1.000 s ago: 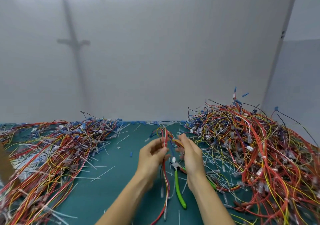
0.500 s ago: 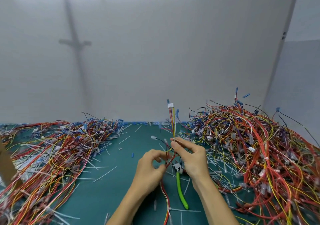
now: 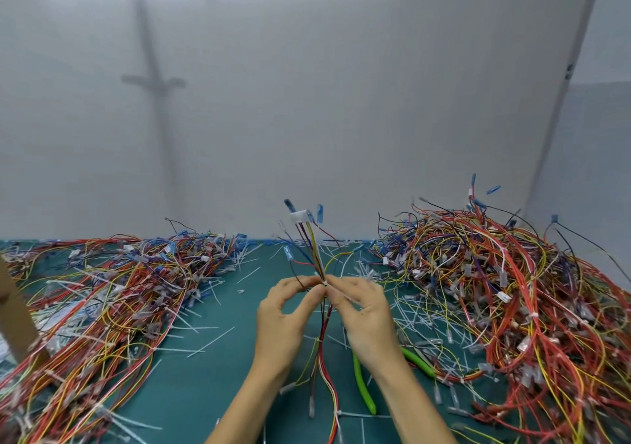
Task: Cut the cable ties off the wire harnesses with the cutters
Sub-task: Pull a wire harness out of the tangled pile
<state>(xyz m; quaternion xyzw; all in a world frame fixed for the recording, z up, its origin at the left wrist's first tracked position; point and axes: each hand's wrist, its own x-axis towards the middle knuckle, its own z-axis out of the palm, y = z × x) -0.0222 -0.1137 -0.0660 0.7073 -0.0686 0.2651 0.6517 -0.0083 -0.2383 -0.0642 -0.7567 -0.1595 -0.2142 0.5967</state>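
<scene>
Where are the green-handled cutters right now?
In the head view, the cutters are right of centre over the teal mat, their green handles showing from under the right hand, which pinches a wire harness, left of the right wire pile.

Glossy plastic cutters [image 3: 364,387], matt green mat [image 3: 191,385]

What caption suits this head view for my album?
Left hand and right hand pinch a wire harness over a teal mat, green-handled cutters by the right wrist.
</scene>
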